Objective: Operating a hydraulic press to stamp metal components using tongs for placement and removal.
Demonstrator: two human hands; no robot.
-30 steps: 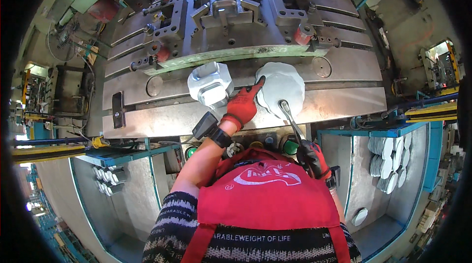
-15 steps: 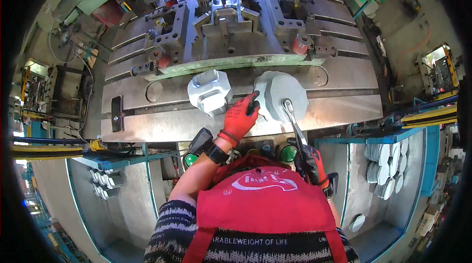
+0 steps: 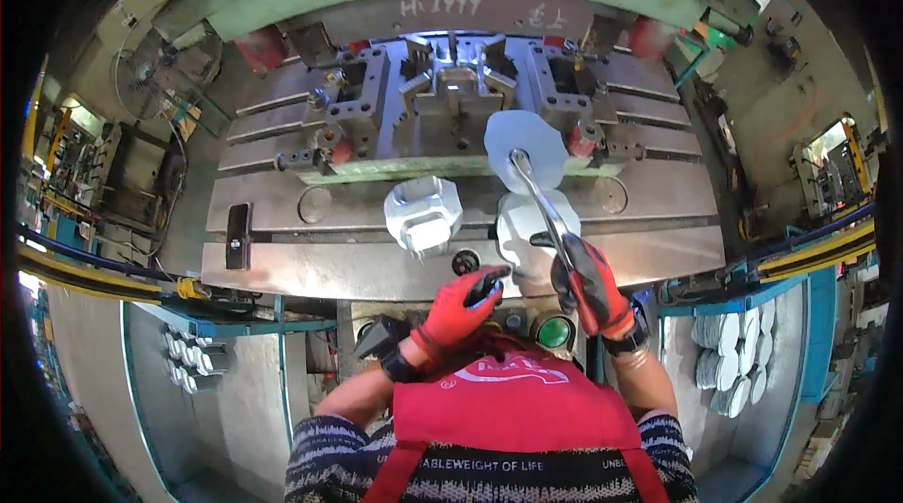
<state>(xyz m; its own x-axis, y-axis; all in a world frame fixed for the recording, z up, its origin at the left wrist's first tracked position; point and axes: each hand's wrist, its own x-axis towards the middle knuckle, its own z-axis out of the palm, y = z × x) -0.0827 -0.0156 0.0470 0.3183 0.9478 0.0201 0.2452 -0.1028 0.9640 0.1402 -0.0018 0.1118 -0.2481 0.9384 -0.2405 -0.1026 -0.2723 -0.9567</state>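
My right hand point(image 3: 597, 291), in a red and black glove, is closed around a long metal pick-up tool point(image 3: 546, 202) with a red handle. At the tool's far tip hangs a flat grey sheet-metal blank point(image 3: 541, 131), raised before the die's front edge. Below it, more blank point(image 3: 527, 235) lies on the press bed. My gloved left hand point(image 3: 461, 308) is at the bed's front edge, fingers loosely bent and apart, with nothing visible in them. Left of the blanks sits a formed, shiny metal part point(image 3: 423, 214). The die point(image 3: 456, 89) stands open at the back.
A phone point(image 3: 239, 236) lies at the bed's left. A small black round piece point(image 3: 465, 263) is near my left hand. Green buttons point(image 3: 553, 332) sit below the bed. Formed parts point(image 3: 195, 362) are in the left bin, stacked blanks point(image 3: 729, 348) in the right one.
The tool has lifted a blank off the lower one and carried it forward toward the die. My left hand has left the blanks and drawn back toward me.
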